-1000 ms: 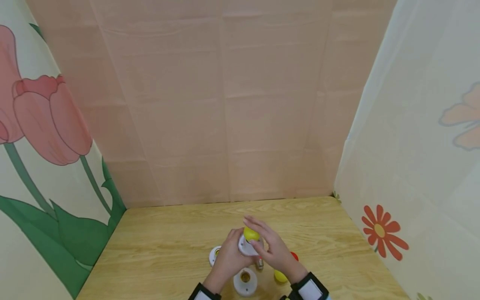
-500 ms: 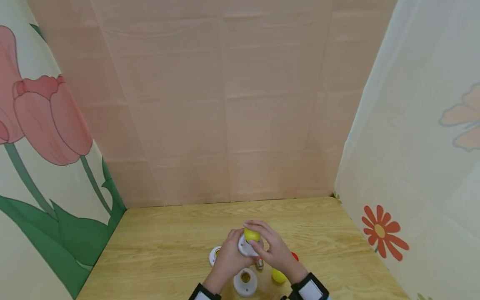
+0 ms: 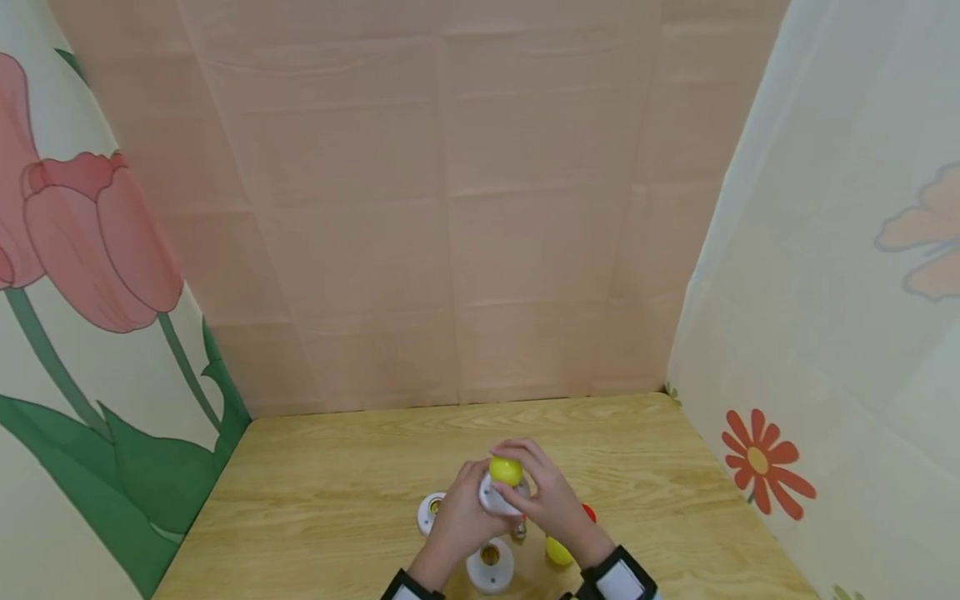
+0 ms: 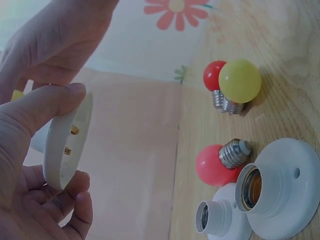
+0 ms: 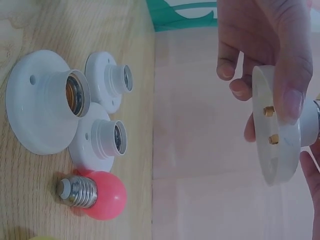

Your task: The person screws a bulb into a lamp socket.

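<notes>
My left hand [image 3: 467, 518] grips a round white bulb socket [image 3: 491, 498] by its base, held above the table. In the left wrist view, the thumb lies over the rim and the fingers sit under the base. Two brass screws show on the socket's underside [image 5: 278, 155] in the right wrist view. A yellow bulb [image 3: 506, 470] stands at the mouth of this socket, its metal base hidden. My right hand [image 3: 553, 500] pinches the yellow bulb between thumb and fingers.
Below the hands, a large white socket [image 5: 35, 115] and two smaller ones, including this socket [image 5: 95, 145], stand on the wooden table [image 3: 337, 467]. A pinkish-red bulb [image 5: 107, 195] lies beside them. Farther right lie another yellow bulb [image 4: 241, 80] and a red bulb [image 4: 212, 75].
My right fingers, straighter a second ago, have bent closer round the yellow bulb. Socket and bulb have shifted very slightly to the right; the left hand keeps its grip.
</notes>
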The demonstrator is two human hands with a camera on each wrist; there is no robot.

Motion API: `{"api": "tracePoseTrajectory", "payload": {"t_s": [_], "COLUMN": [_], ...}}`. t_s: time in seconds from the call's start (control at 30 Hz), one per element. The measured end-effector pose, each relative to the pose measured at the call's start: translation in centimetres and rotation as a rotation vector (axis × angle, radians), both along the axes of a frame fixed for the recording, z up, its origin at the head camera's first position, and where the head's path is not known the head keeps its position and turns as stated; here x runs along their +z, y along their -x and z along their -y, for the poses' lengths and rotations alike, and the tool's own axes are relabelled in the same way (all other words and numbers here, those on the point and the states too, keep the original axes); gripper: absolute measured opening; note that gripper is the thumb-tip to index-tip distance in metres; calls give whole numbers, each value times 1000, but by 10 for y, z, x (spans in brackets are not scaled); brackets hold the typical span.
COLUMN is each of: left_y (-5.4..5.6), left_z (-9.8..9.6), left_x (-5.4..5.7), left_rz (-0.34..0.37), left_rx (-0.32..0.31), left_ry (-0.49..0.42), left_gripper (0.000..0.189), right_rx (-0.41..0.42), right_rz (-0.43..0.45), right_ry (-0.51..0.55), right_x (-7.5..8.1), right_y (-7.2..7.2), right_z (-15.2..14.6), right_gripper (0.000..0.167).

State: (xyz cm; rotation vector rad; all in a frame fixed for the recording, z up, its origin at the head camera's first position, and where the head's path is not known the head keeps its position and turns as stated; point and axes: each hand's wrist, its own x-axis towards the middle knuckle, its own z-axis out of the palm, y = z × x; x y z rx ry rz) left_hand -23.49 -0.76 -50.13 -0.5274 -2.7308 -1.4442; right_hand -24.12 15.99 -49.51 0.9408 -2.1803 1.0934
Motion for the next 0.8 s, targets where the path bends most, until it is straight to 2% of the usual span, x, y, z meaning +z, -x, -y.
{"api": "tracePoseTrajectory", "payload": {"t_s": [0.1,0.2,0.33,0.47,0.63,0.8], "left_y": [0,0,0,1,2,2], "left_z": [1,2,2,3,3,3], "left_x": [0,0,0,0,0,-1], "left_rz": [-31,-50,-50,-58,-53,-37], "left_rx": [-9,-10,-4,-2,-2,-4], "left_ry": [5,12,13,3,2,0], "left_gripper": [81,84,86,87,88,83], "right_rx": [9,55,145,191,181,115], "right_rz": [-1,-5,-11,-13,-22,-41], "right_ry": [-9,-11,5,24,28,18], "right_x": [-1,-2,-1,0,1,0], "right_y": [0,2,4,5,5,6], "right_z": [-2,-3,-3,-2,-1,-1], "right_gripper": [55,58,53,54,54,49]}}
